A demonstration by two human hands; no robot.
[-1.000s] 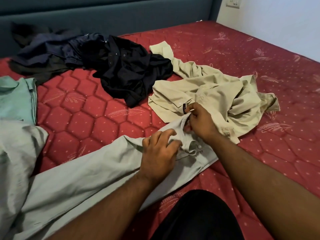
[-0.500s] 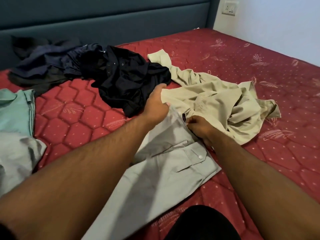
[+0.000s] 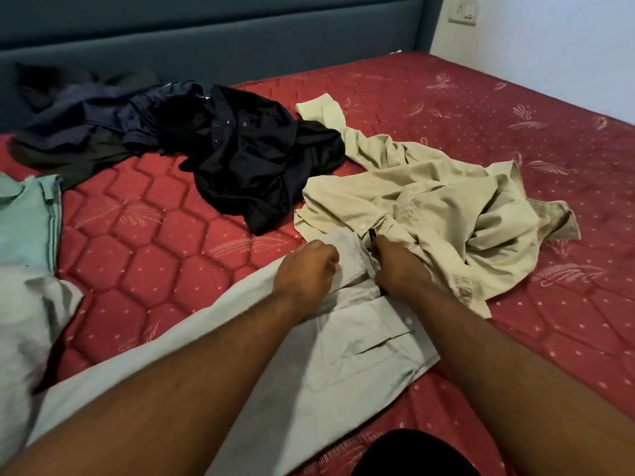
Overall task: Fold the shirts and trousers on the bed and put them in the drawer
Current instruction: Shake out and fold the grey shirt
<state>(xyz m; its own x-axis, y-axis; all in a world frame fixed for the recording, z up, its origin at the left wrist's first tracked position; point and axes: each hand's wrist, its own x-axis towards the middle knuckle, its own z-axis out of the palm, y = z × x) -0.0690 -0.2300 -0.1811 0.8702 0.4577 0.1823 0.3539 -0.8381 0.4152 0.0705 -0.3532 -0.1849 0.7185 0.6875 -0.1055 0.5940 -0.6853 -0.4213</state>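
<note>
Pale grey-green trousers (image 3: 347, 352) lie flat across the near part of the red bed (image 3: 165, 242), waistband toward the middle. My left hand (image 3: 305, 269) grips the waistband with curled fingers. My right hand (image 3: 398, 266) pinches the waistband beside it, at a small dark tab. A crumpled beige shirt (image 3: 433, 207) lies just behind my hands and partly over my right wrist. A black shirt (image 3: 254, 156) is heaped further back.
Dark navy and grey clothes (image 3: 86, 128) are piled by the blue headboard (image 3: 213, 46). A mint-green folded garment (image 3: 24, 221) and a pale grey one (image 3: 24, 324) lie at the left edge. A white wall with a socket (image 3: 464, 10) is to the right.
My left hand drew back from the far side of the trousers to the waistband and now grips it beside my right hand. The camera view shifted slightly.
</note>
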